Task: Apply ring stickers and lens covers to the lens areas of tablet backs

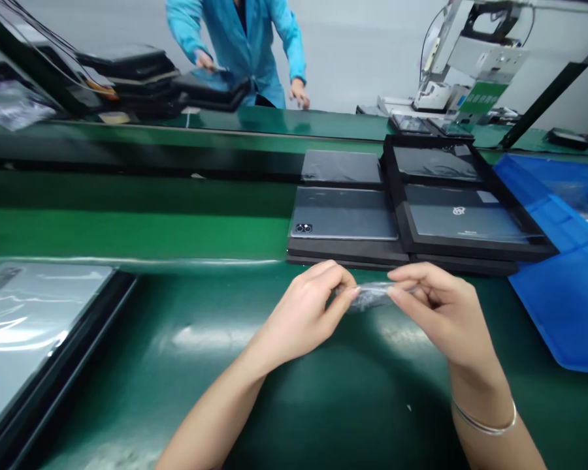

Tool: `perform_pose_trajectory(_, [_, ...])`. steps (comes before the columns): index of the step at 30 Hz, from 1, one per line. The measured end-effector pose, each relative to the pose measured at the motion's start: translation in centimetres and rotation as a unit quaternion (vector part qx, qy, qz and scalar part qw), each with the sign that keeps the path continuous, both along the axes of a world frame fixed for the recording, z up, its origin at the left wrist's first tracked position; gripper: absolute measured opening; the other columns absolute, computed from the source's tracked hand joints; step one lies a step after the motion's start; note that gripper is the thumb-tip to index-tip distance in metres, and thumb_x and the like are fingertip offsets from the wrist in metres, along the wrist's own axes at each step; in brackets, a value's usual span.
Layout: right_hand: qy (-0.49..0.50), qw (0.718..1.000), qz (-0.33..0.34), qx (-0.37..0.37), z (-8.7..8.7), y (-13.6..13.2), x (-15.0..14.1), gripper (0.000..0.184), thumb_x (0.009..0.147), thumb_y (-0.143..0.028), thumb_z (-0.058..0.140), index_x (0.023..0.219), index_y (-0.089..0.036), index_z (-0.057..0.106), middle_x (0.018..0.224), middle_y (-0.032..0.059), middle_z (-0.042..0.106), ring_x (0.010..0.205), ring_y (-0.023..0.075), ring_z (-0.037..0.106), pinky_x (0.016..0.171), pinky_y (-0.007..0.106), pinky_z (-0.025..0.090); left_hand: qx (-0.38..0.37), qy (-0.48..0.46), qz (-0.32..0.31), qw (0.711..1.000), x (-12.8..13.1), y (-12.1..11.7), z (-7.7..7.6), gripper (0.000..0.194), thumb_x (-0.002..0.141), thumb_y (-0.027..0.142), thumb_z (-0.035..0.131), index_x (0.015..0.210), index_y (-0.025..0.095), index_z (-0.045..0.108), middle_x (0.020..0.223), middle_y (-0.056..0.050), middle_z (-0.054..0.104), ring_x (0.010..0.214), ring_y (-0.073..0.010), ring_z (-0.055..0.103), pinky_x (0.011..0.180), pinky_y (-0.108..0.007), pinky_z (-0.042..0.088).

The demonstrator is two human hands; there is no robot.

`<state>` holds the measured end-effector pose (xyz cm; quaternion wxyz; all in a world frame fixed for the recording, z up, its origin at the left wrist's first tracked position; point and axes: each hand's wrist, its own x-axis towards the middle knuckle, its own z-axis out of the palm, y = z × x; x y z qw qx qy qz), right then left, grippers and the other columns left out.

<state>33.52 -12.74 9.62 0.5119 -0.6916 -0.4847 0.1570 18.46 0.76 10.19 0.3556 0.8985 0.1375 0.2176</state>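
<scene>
Between my hands stretches a small crumpled piece of clear plastic film [372,295], held above the green mat. My left hand [316,307] pinches its left end between thumb and fingers. The right end is pinched by my right hand [434,307], whose wrist carries a silver bangle. Whether anything is inside the plastic I cannot tell. Just beyond my hands lies a grey tablet [345,215] with a double camera, on a black tray. To its right, a black frame-like tray [406,215] holds dark tablets under film.
Blue plastic bins [563,307] stand at the right. A film-covered silver tablet [34,326] lies on black trays at the near left. Across the bench, a person in a blue coat [255,46] handles a dark tray beside stacked black trays [132,78]. A white machine [494,59] stands back right.
</scene>
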Motion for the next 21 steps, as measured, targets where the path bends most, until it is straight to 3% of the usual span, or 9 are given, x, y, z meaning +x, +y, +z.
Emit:
perform_pose_trajectory(3, [-0.057, 0.998, 0.024, -0.017, 0.1, 0.0, -0.3, 0.011, 0.083, -0.024, 0.061, 0.092, -0.023, 0.067, 0.046, -0.0093, 0.028, 0.041, 0.0078, 0.035, 0.045, 0.021, 0.037, -0.01, -0.001, -0.034, 0.999, 0.0, -0.1, 0.0, 0.006, 0.087, 0.022, 0.054, 0.084, 0.018, 0.058, 0.082, -0.002, 0.061, 0.078, -0.0149, 0.056, 0.07, -0.026, 0.043])
perform_pose_trajectory(5, [-0.08, 0.996, 0.033, -0.022, 0.1, 0.0, -0.5, 0.011, 0.083, -0.026, 0.06, 0.091, -0.023, 0.068, 0.047, -0.0089, 0.024, 0.042, 0.0089, 0.038, 0.047, 0.021, 0.039, -0.002, -0.012, -0.032, 0.999, -0.1, -0.5, -0.3, 0.013, 0.088, 0.016, 0.05, 0.078, 0.018, 0.057, 0.075, -0.001, 0.06, 0.072, -0.0138, 0.055, 0.067, -0.025, 0.043])
perform_pose_trajectory(12, [-0.148, 0.989, 0.023, -0.003, -0.4, -0.5, 0.0, 0.013, 0.083, -0.034, 0.061, 0.086, -0.024, 0.068, 0.046, -0.0076, 0.028, 0.038, 0.0099, 0.037, 0.039, 0.022, 0.034, 0.046, -0.036, -0.014, 0.998, -0.1, -1.7, -1.1, 0.018, 0.089, 0.012, 0.045, 0.078, 0.016, 0.059, 0.073, -0.003, 0.059, 0.068, -0.0149, 0.054, 0.063, -0.025, 0.043])
perform_pose_trajectory(17, [-0.162, 0.987, -0.002, -0.013, -0.9, -1.2, 1.0, 0.017, 0.082, -0.038, 0.062, 0.084, -0.023, 0.068, 0.048, -0.0041, 0.044, 0.039, 0.0115, 0.043, 0.039, 0.022, 0.039, -0.02, -0.013, -0.05, 0.998, -0.5, -0.5, -0.4, 0.012, 0.087, 0.025, 0.059, 0.08, 0.017, 0.062, 0.074, -0.001, 0.061, 0.07, -0.0131, 0.058, 0.063, -0.021, 0.044])
perform_pose_trajectory(21, [-0.17, 0.985, 0.013, -0.025, -1.1, -1.3, 1.7, 0.019, 0.081, -0.04, 0.062, 0.081, -0.022, 0.069, 0.052, -0.0013, 0.055, 0.039, 0.0119, 0.048, 0.038, 0.02, 0.042, -0.056, -0.043, -0.003, 0.997, -0.6, -0.6, -0.6, 0.018, 0.085, 0.02, 0.061, 0.067, 0.016, 0.063, 0.067, -0.001, 0.06, 0.065, -0.0128, 0.056, 0.061, -0.022, 0.043])
